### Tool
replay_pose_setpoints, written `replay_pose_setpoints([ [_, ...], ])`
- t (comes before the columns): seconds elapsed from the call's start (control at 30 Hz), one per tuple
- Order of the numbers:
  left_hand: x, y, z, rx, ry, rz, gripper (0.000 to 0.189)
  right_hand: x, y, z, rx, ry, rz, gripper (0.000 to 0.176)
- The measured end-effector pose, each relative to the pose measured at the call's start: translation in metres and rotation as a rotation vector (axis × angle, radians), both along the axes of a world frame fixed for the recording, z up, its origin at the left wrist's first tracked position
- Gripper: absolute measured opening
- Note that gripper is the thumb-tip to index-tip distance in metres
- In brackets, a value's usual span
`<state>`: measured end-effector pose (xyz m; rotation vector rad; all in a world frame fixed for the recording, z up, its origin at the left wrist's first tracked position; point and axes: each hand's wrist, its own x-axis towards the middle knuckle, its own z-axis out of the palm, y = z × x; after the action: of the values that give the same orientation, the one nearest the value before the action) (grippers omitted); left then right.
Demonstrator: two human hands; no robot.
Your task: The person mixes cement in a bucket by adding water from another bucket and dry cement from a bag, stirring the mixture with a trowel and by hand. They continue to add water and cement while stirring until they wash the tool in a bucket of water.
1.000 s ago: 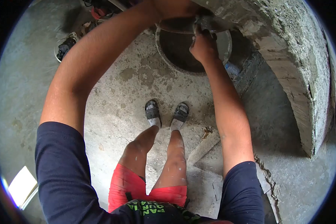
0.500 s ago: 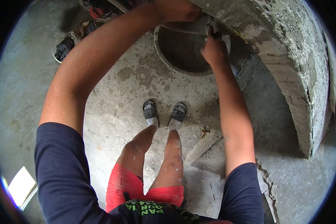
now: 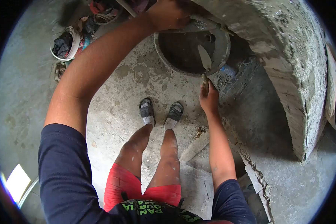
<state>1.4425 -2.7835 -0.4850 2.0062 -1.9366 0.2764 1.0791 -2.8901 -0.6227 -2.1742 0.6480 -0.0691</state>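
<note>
A small pointed trowel is held by its handle in my right hand, its blade over the near right part of a round dark basin. My left hand is at the top of the view, closed at the edge of a grey, curved board or pan above the basin's far side. Its fingers are partly in shadow, and how they grip is hard to see. Right beside that grey piece is the rough underside of a concrete structure.
A white bucket with dark material stands at the upper left, near cables and a red object. The concrete structure slopes down the right side. A broken floor edge runs at the lower right. My sandalled feet are mid-view.
My right hand has drawn back toward me from the grey piece, and the trowel now shows over the basin. My left hand has shifted slightly left.
</note>
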Motion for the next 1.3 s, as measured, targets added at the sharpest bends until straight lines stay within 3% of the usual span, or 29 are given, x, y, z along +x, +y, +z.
replay_pose_setpoints([
  [0.03, 0.000, 0.007, -0.006, 0.005, 0.005, 0.004, 0.048, -0.001, 0.002, -0.009, 0.039, 0.082, -0.047, 0.052],
  [0.1, 0.007, 0.016, -0.017, -0.291, 0.035, 0.087, 0.050, 0.004, 0.001, -0.037, 0.074, 0.151, -0.097, 0.051],
  [0.13, 0.005, 0.023, -0.021, -0.286, 0.033, 0.084, 0.050, 0.004, 0.006, -0.059, -0.128, 0.119, -0.080, 0.050],
  [0.17, -0.003, 0.029, -0.025, -0.199, 0.229, 0.290, 0.047, 0.002, 0.009, -0.080, -0.333, 0.087, -0.068, 0.049],
  [0.2, -0.008, 0.036, -0.028, -0.109, 0.414, 0.496, 0.044, 0.005, 0.010, -0.103, -0.330, 0.078, -0.074, 0.049],
  [0.23, -0.013, 0.039, -0.040, -0.109, 0.402, 0.487, 0.044, 0.008, 0.011, -0.127, -0.335, 0.242, -0.068, 0.051],
  [0.27, -0.022, 0.041, -0.056, -0.287, 0.374, 0.533, 0.042, 0.014, 0.011, -0.139, -0.338, 0.406, -0.056, 0.054],
  [0.3, -0.027, 0.044, -0.071, -0.460, 0.343, 0.570, 0.040, 0.016, 0.014, -0.152, -0.329, 0.395, -0.066, 0.054],
  [0.33, -0.031, 0.045, -0.077, -0.496, 0.375, 0.594, 0.024, 0.014, 0.019, -0.162, -0.272, 0.534, -0.082, 0.055],
  [0.37, -0.034, 0.045, -0.082, -0.491, 0.361, 0.582, 0.024, 0.016, 0.023, -0.173, -0.215, 0.664, -0.097, 0.056],
  [0.47, -0.057, 0.049, -0.089, -0.484, 0.484, 0.739, 0.021, -0.018, 0.049, -0.204, -0.170, 0.647, -0.101, 0.058],
  [0.53, -0.067, 0.046, -0.082, -0.416, 0.617, 0.939, 0.024, -0.045, 0.065, -0.204, -0.167, 0.619, -0.136, 0.060],
  [0.73, -0.062, 0.053, -0.080, -0.561, 0.579, 0.968, 0.024, -0.150, 0.075, -0.187, -0.173, 0.703, -0.144, 0.063],
  [0.8, -0.066, 0.057, -0.069, -0.566, 0.601, 0.978, 0.024, -0.167, 0.072, -0.147, -0.066, 1.016, 0.010, 0.054],
  [0.87, -0.069, 0.062, -0.055, -0.605, 0.549, 0.951, 0.041, -0.205, 0.090, -0.140, -0.080, 0.884, -0.280, 0.043],
  [0.9, -0.069, 0.065, -0.047, -0.614, 0.542, 0.950, 0.041, -0.199, 0.090, -0.147, -0.084, 0.874, -0.279, 0.043],
  [0.97, -0.081, 0.073, -0.037, -0.607, 0.649, 0.960, 0.041, -0.198, 0.096, -0.150, -0.275, -0.014, -0.202, 0.035],
  [1.03, -0.090, 0.076, -0.030, -0.591, 0.658, 0.995, 0.041, -0.156, 0.069, -0.134, 0.763, 0.283, -0.271, 0.036],
  [1.1, -0.094, 0.084, -0.031, -0.564, 0.654, 1.038, 0.041, -0.097, 0.061, -0.145, 0.685, 0.205, -0.261, 0.041],
  [1.17, -0.097, 0.091, -0.037, -0.469, 0.602, 1.099, 0.036, -0.041, 0.052, -0.144, 0.868, 0.177, -0.394, 0.043],
  [1.2, -0.097, 0.093, -0.042, -0.468, 0.596, 1.095, 0.036, -0.036, 0.049, -0.154, 0.873, 0.172, -0.395, 0.043],
  [1.27, -0.095, 0.101, -0.056, -0.582, 0.655, 1.063, 0.040, -0.035, 0.047, -0.182, 1.166, 0.297, -0.703, 0.046],
  [1.3, -0.093, 0.107, -0.060, -0.577, 0.644, 1.067, 0.040, -0.047, 0.049, -0.188, 1.176, 0.298, -0.697, 0.046],
])
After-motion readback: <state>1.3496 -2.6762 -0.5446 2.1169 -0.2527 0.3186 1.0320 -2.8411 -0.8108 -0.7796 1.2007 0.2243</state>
